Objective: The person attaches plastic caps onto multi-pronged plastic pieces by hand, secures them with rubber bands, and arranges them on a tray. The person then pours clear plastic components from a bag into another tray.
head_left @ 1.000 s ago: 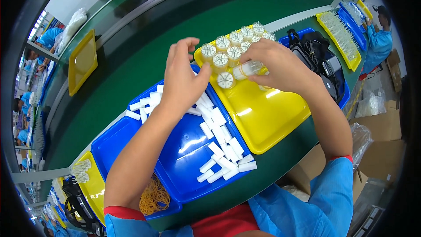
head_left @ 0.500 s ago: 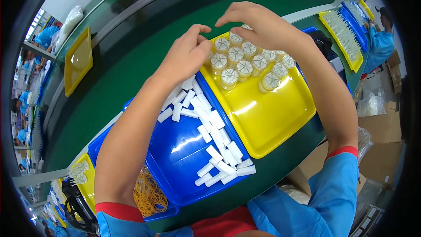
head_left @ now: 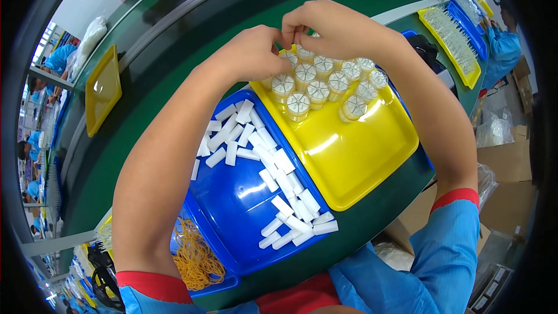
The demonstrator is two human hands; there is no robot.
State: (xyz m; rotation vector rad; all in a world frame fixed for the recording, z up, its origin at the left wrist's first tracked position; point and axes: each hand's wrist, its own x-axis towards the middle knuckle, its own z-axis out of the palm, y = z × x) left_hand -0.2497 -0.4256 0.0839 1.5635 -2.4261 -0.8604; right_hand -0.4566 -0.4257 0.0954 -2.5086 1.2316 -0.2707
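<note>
My left hand (head_left: 258, 52) and my right hand (head_left: 325, 26) meet over the far left corner of a yellow tray (head_left: 354, 157). Both have curled fingers, with the fingertips almost touching. Anything between them is hidden. Beneath and beside them stand several short round pieces (head_left: 318, 91), pale and see-through, their white tops split into wedges. To the left, a blue tray (head_left: 232, 215) holds many loose white rectangular pieces (head_left: 285, 180). Orange rubber bands (head_left: 200, 259) lie heaped in a smaller blue tray near my left forearm.
The trays rest along the near side of a green work surface (head_left: 168, 81). Another yellow tray (head_left: 104, 90) lies at the far left. At the right, a yellow tray of thin spiky pieces (head_left: 447, 38) sits near a co-worker in blue (head_left: 503, 49). Cardboard boxes (head_left: 503, 163) stand lower right.
My hands have come together at the fingertips. The left moved away from me and slightly right; the right shifted a little left, its fingers more curled.
</note>
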